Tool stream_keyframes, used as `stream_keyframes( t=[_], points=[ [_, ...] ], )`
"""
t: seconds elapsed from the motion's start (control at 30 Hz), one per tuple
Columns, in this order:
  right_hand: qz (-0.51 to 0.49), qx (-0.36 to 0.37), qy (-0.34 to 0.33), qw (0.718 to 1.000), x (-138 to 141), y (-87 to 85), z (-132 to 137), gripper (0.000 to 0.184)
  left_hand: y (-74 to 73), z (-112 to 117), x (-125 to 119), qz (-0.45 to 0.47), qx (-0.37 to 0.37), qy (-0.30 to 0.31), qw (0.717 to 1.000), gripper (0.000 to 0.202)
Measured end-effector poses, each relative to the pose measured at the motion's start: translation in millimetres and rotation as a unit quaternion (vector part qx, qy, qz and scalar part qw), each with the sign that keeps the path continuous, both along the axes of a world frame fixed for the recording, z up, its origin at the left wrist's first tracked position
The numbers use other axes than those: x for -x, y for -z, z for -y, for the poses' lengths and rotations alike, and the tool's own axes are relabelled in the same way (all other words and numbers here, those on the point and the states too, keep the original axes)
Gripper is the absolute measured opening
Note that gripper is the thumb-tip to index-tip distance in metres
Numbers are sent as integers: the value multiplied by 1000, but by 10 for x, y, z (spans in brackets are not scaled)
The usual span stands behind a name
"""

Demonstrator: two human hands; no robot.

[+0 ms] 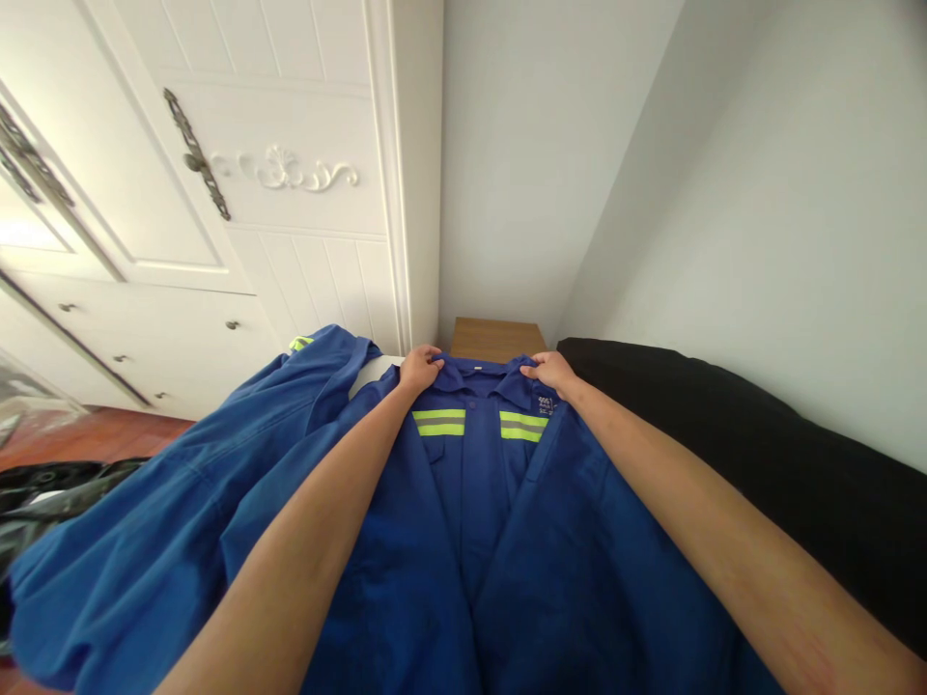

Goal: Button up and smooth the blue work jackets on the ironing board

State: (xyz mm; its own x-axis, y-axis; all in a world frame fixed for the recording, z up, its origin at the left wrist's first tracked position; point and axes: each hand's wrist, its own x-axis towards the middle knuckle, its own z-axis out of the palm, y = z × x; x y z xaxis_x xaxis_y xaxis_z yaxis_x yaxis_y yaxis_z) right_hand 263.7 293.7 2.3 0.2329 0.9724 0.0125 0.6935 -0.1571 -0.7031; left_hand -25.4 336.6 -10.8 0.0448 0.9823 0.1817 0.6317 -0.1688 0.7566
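Observation:
A blue work jacket [481,483] with yellow-green and grey reflective strips across the chest lies spread out, its collar at the far end. My left hand [421,369] grips the left side of the collar, fingers closed on the cloth. On the collar's right side, my right hand [548,371] pinches the fabric between thumb and fingers. Both arms reach straight forward over the jacket. Small white print shows on the chest beside my right hand. To the left, another blue garment [181,483] lies in loose folds, a bit of yellow-green strip at its far end.
A white wardrobe [304,125] with dark metal handles stands at the left. Beyond the collar is a wooden surface [498,336] in the wall corner. Black cloth [710,425] covers something along the right. Dark items [58,492] lie on the reddish floor [94,434] at left.

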Motion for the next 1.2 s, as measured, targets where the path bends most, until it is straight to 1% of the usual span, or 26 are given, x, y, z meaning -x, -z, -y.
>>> stream_keyframes(
  t=[0.07,0.13,0.2,0.27,0.3,0.33,0.4,0.47,0.5,0.57,0.6,0.67,0.77,0.83,0.9,0.93,1.0,1.03,1.1,1.17,1.2],
  points=[
    [37,-9,-2,999,27,-9,13,16,-29,28,-12,-43,-10,-3,999,27],
    [78,-22,-5,997,68,-31,39,19,-63,72,-24,-84,-24,-5,996,27],
    [118,-46,-6,992,130,-61,86,30,-104,138,-33,-115,-39,-6,993,36],
    [150,-79,-19,985,219,-90,157,43,-155,230,-36,-134,-59,-4,989,52],
    [160,-96,-33,982,271,-98,198,48,-180,284,-36,-142,-75,8,987,58],
    [171,-113,-55,977,325,-100,240,51,-203,341,-35,-158,-96,36,982,61],
    [208,-140,-121,960,424,-76,311,56,-228,450,-34,-217,-125,123,960,62],
    [261,-126,-172,941,489,-14,353,62,-216,538,-34,-289,-104,196,931,66],
    [284,-103,-185,935,503,27,362,65,-197,570,-35,-316,-81,212,921,69],
    [305,-51,-185,933,499,111,362,71,-151,605,-36,-337,-39,209,917,74],
    [307,-34,-184,933,485,146,357,73,-133,612,-38,-338,-32,206,918,75],
    [307,-25,-188,932,453,185,350,74,-126,616,-49,-337,-26,206,918,75],
    [310,-21,-191,931,434,162,378,76,-199,666,-84,-332,-21,196,922,75],
    [310,-21,-182,933,459,116,437,78,-285,772,-104,-326,-31,180,928,75],
    [307,-32,-166,937,518,65,533,81,-377,957,-102,-305,-62,152,938,73],
    [304,-40,-161,938,557,38,597,81,-419,1082,-89,-281,-84,132,947,72],
    [295,-55,-167,939,650,-27,768,81,-489,1399,-37,-200,-138,84,966,69],
    [284,-61,-182,940,698,-71,880,80,-514,1592,0,-149,-164,58,973,67],
    [241,-66,-230,941,783,-186,1170,82,-533,2043,91,-57,-211,10,976,59],
    [178,-76,-287,938,844,-327,1555,83,-491,2555,198,7,-238,-29,971,49],
    [149,-86,-307,936,865,-395,1781,81,-442,2820,259,31,-243,-56,968,43]
  ],
)
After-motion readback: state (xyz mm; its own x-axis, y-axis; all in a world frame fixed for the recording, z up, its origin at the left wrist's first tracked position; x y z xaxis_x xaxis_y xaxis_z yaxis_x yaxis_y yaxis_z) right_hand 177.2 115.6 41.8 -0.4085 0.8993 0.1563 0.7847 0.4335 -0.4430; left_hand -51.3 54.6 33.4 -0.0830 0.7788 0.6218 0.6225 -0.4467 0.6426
